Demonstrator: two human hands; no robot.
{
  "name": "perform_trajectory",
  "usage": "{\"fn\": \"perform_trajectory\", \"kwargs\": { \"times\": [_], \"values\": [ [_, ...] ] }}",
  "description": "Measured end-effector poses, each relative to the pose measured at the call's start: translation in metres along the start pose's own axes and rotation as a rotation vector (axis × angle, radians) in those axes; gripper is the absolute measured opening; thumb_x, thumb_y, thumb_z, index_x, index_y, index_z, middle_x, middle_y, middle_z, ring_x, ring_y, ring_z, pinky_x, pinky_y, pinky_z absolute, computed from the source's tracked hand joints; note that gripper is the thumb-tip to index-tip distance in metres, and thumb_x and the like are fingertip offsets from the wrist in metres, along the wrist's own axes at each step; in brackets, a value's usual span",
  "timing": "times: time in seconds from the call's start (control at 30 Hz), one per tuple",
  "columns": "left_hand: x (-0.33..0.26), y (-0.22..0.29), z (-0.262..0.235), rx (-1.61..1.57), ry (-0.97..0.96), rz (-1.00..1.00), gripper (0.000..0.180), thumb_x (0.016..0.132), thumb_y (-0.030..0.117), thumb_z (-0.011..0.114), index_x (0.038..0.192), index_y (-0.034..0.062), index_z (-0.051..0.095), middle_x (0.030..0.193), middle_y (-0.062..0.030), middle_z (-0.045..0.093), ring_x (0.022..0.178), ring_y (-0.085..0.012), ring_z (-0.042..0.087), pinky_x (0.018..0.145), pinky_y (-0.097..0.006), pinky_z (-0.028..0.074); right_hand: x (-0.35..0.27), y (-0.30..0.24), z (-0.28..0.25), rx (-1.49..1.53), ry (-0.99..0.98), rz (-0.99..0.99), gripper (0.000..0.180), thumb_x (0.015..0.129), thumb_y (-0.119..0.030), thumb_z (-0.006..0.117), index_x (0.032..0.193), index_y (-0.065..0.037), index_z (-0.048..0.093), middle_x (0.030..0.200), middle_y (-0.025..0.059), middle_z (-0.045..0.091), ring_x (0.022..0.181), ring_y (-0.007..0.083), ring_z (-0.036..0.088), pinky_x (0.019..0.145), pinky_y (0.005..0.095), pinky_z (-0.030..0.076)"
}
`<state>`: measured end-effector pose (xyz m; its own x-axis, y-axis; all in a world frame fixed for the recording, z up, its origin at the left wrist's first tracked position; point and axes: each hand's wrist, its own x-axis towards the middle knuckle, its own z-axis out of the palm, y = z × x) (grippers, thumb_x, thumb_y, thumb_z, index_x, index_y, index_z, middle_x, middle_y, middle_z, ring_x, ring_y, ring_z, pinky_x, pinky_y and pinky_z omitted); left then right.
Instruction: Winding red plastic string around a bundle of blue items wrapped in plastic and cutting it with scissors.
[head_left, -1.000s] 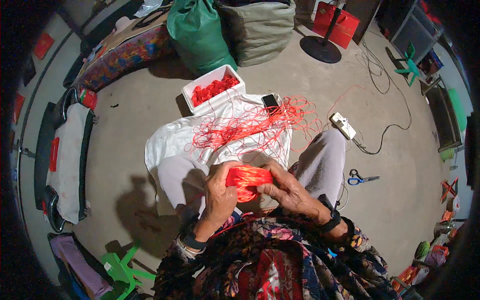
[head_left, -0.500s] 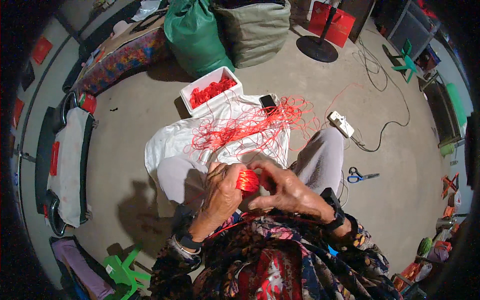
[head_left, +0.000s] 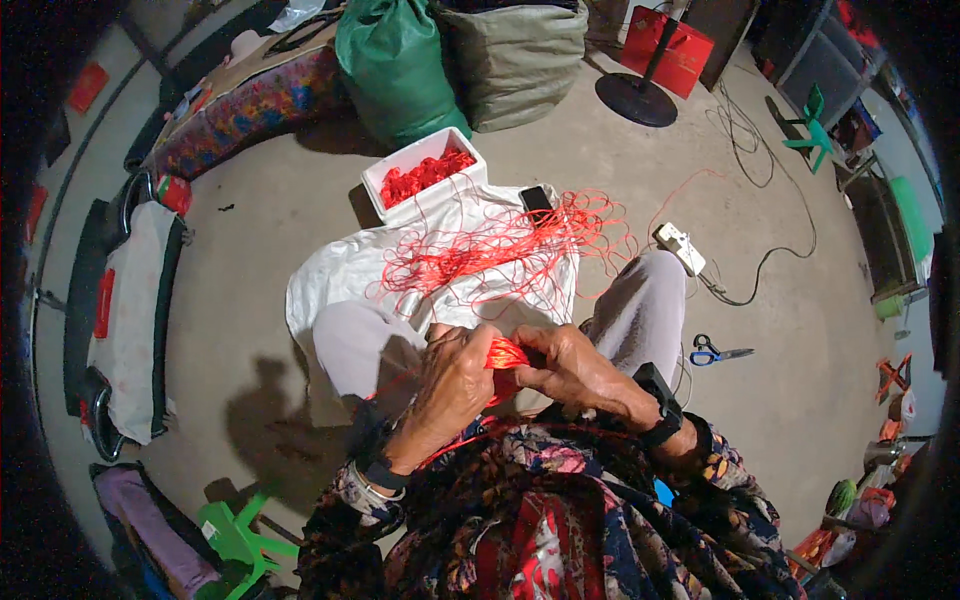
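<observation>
A wound bundle of shiny red cord (head_left: 506, 354) sits between my hands, above my lap. My left hand (head_left: 460, 372) is closed around its left side. On the other side, my right hand (head_left: 575, 368) pinches the bundle with thumb and fingers. Part of the bundle is hidden behind my fingers. In front of my knees, a loose tangle of red cord (head_left: 450, 262) lies spread over a white sheet (head_left: 335, 272). Beyond it stands a white box (head_left: 403, 210) holding more red cord (head_left: 428, 178).
A black phone (head_left: 536, 202) lies on the sheet's far edge. Right of my knee are a white power strip (head_left: 680, 248) and blue-handled scissors (head_left: 718, 352). A green sack (head_left: 400, 70) and a beige sack (head_left: 515, 65) stand behind the box. A green stool (head_left: 240, 540) is at lower left.
My right hand has closed in from the right and now grips the cord bundle, where its fingers were apart before. My left hand keeps its hold, and the bundle sits slightly higher and further right.
</observation>
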<state>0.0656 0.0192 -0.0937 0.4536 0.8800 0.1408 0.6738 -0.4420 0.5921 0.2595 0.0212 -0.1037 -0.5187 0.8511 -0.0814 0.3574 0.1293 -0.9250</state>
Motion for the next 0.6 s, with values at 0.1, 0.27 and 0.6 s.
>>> {"fn": "perform_trajectory", "kwargs": {
  "times": [0.1, 0.27, 0.6],
  "values": [
    [-0.003, -0.007, 0.005, 0.001, -0.007, 0.004, 0.019, 0.072, -0.003, 0.053, 0.091, 0.0007, 0.052, 0.081, -0.0198, 0.057, 0.083, -0.0398, 0.053, 0.077, -0.045, 0.040, -0.001, -0.002, -0.004, 0.062, -0.068, 0.058, 0.019, 0.085, -0.012, 0.060, 0.097, 0.002, 0.057, 0.068, 0.0039, 0.049, 0.065, 0.0086, 0.042, 0.057, 0.0285, 0.039],
    [-0.006, -0.011, 0.005, -0.023, -0.051, 0.009, 0.021, 0.073, -0.002, 0.055, 0.094, 0.0003, 0.054, 0.082, -0.0196, 0.058, 0.084, -0.0387, 0.054, 0.079, -0.044, 0.039, -0.002, -0.011, -0.006, 0.190, -0.078, 0.031, 0.022, 0.089, -0.020, 0.060, 0.097, 0.001, 0.058, 0.071, -0.0013, 0.051, 0.067, 0.0077, 0.043, 0.058, 0.0267, 0.039],
    [-0.024, -0.046, 0.009, -0.448, -0.130, -0.178, 0.025, 0.078, 0.005, 0.063, 0.103, 0.0004, 0.060, 0.088, -0.0118, 0.060, 0.083, -0.0230, 0.059, 0.077, -0.036, 0.045, -0.005, -0.002, -0.020, 0.057, -0.164, -0.057, 0.034, 0.097, -0.032, 0.051, 0.104, 0.001, 0.054, 0.071, 0.0063, 0.058, 0.065, 0.0133, 0.052, 0.058, 0.0302, 0.044]
  ]
}}
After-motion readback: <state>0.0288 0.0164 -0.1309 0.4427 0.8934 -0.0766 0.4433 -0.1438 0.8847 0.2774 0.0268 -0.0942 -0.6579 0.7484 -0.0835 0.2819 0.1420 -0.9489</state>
